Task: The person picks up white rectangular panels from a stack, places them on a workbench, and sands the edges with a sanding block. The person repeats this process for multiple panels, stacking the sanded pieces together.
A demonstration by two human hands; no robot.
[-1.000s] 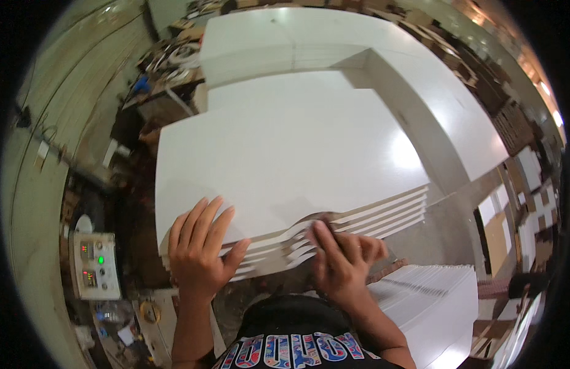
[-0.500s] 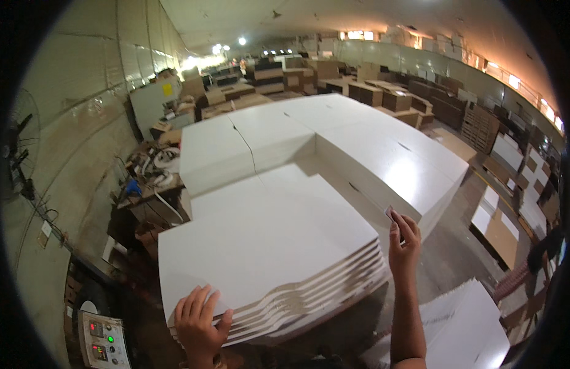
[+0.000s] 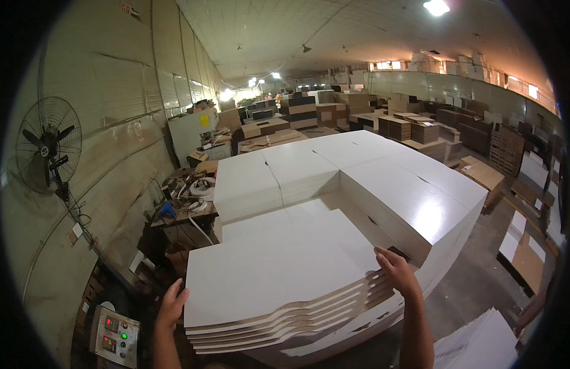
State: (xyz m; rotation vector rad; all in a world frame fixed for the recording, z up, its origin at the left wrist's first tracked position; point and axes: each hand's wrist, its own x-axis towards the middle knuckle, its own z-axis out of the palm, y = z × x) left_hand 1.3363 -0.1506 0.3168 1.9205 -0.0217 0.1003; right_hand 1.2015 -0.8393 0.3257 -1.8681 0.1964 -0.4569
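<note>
A stack of white panels (image 3: 279, 258) with wavy-cut front edges lies before me, its top face bare. My left hand (image 3: 172, 301) is upright beside the stack's left edge, fingers and thumb apart, holding nothing I can see. At the right end, my right hand (image 3: 397, 272) reaches the top panel's corner, fingertips at its edge and thumb apart from them. Just behind that hand shows a small dark patch (image 3: 399, 251); whether it is an object or a gap, I cannot tell. Taller stacks of white boards (image 3: 414, 166) border the wavy-edged stack at the back and right.
A control box (image 3: 115, 337) with lit displays stands at the lower left, below a wall fan (image 3: 48, 144). Hoses and a blue tool (image 3: 167, 210) lie on a cluttered bench at the left. More white sheets (image 3: 478, 341) stand at the lower right; brown board stacks fill the background.
My left hand has left the top panel and moved outside its left edge. My right hand, raised before, has come down to the right corner. The view has tilted upward and left.
</note>
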